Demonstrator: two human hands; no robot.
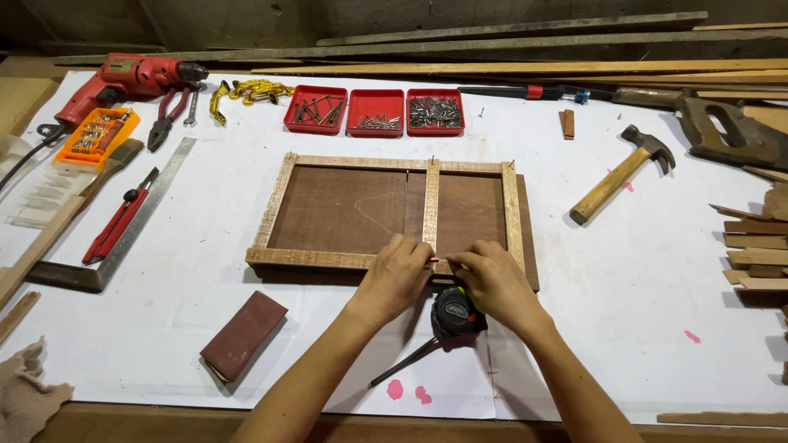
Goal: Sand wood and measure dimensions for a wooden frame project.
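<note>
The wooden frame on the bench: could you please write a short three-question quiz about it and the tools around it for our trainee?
1. True or false: both hands rest at the near rail of the wooden frame.
2. Which tool lies nearest the right hand? A) claw hammer B) tape measure C) red drill
3. How many red trays hold fasteners behind the frame?

Key
1. True: the left hand and the right hand meet at the near rail, pinching a small red-tipped item too small to identify.
2. B: the tape measure lies just below the right hand; the claw hammer and red drill lie farther off.
3. Three red trays.
</note>
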